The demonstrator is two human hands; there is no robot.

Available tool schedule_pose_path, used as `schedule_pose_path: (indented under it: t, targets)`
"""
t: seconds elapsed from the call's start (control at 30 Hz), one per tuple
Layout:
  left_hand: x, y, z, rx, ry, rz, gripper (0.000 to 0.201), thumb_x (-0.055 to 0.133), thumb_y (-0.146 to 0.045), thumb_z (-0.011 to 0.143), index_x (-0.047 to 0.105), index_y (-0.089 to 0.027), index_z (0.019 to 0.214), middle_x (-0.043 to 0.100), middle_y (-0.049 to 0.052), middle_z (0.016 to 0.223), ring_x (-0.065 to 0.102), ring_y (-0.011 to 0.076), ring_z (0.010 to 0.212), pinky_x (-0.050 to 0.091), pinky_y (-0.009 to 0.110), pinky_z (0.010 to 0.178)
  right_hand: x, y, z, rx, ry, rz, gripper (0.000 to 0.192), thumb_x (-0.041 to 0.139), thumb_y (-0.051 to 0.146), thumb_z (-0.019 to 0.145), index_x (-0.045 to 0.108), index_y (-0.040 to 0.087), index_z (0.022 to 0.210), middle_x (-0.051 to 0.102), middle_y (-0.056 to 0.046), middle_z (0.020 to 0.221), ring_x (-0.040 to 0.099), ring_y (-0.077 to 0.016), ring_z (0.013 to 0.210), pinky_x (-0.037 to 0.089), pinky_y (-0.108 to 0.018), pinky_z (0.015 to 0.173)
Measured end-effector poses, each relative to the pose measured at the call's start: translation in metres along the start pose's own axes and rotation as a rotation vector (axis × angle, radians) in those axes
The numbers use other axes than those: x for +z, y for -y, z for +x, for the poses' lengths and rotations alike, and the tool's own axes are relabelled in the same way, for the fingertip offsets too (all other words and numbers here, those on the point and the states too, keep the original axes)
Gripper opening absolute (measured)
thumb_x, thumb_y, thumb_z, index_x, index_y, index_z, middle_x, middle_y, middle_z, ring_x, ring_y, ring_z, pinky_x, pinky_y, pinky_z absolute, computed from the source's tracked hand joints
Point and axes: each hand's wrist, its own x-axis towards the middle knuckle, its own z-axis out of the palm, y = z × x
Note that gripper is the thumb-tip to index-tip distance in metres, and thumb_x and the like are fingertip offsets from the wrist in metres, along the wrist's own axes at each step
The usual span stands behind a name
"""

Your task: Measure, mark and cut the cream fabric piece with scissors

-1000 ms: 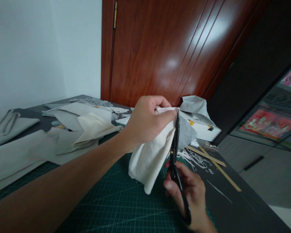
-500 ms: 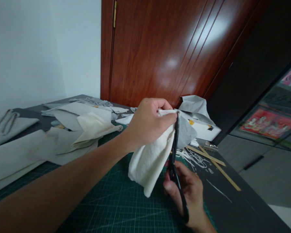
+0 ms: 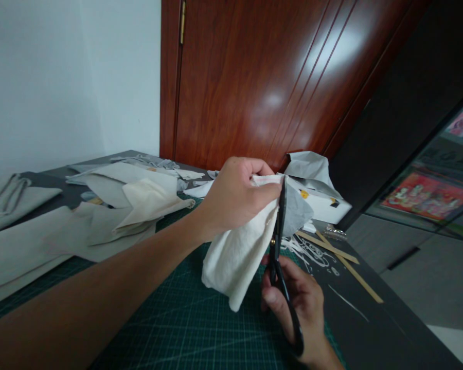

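Note:
Between thumb and fingers, my left hand (image 3: 241,192) pinches the top edge of a cream fabric piece (image 3: 237,262), which hangs down over the green cutting mat (image 3: 170,318). My right hand (image 3: 299,303) is wrapped round the handles of black scissors (image 3: 277,246). The blades point upward along the right edge of the cloth, their tips beside my left thumb. From this angle I cannot tell how far the blades are apart. Behind them shows a grey piece of cloth (image 3: 297,210); whether it joins the cream piece is unclear.
Cream fabric pieces (image 3: 100,226) lie in layers on the left, with grey scraps (image 3: 154,162) behind. At the right are a white box (image 3: 320,203), white trimmings (image 3: 310,252) and crossed wooden strips (image 3: 347,262). A brown door (image 3: 247,82) stands beyond the table.
The scissors and my right hand have shifted very slightly. The hanging cloth has swung a little to the left at its lower end. My left hand keeps its hold.

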Motion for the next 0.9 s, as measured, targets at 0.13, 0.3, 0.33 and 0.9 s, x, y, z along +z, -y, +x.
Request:
schedule_pose_path:
  t: [0.13,0.3,0.33,0.9]
  targets:
    - [-0.0001,0.0003,0.0007,-0.001,0.003,-0.002,0.011,0.072,-0.015,0.079,0.071,-0.014,0.068,0.063,-0.004,0.062,0.052,0.0090,0.060,0.036,0.024,0.055,-0.0015,0.0034,0.0002,-0.014,0.014,0.000,0.042,0.076,0.062,0.087,0.072,0.023,0.101,0.062,0.005,0.057,0.054,-0.0129,0.041,0.041,-0.022,0.039]
    - [-0.0001,0.0000,0.0012,-0.005,0.011,0.000,0.011,0.072,-0.016,0.080,0.071,-0.012,0.069,0.062,-0.005,0.062,0.050,0.0077,0.059,0.035,0.023,0.054,-0.0016,0.0047,0.0008,-0.028,0.026,-0.004,0.043,0.074,0.065,0.088,0.071,0.024,0.099,0.061,0.006,0.055,0.053,-0.0121,0.040,0.039,-0.021,0.039]
    - [-0.0001,0.0000,0.0010,-0.008,0.012,-0.005,0.011,0.072,-0.016,0.080,0.071,-0.012,0.069,0.062,-0.005,0.062,0.050,0.0076,0.059,0.035,0.022,0.054,-0.0014,0.0046,0.0008,-0.028,0.027,-0.004,0.043,0.073,0.065,0.088,0.071,0.024,0.099,0.061,0.006,0.055,0.052,-0.0122,0.040,0.040,-0.021,0.039]
    - [0.0007,0.0007,0.0011,0.008,0.002,-0.005,0.010,0.071,-0.015,0.078,0.071,-0.013,0.069,0.062,-0.005,0.061,0.050,0.0071,0.058,0.035,0.022,0.053,-0.0034,0.0105,0.0030,-0.063,0.021,-0.099,0.028,0.075,0.050,0.090,0.071,0.024,0.098,0.064,0.007,0.055,0.057,-0.0119,0.038,0.043,-0.020,0.039]
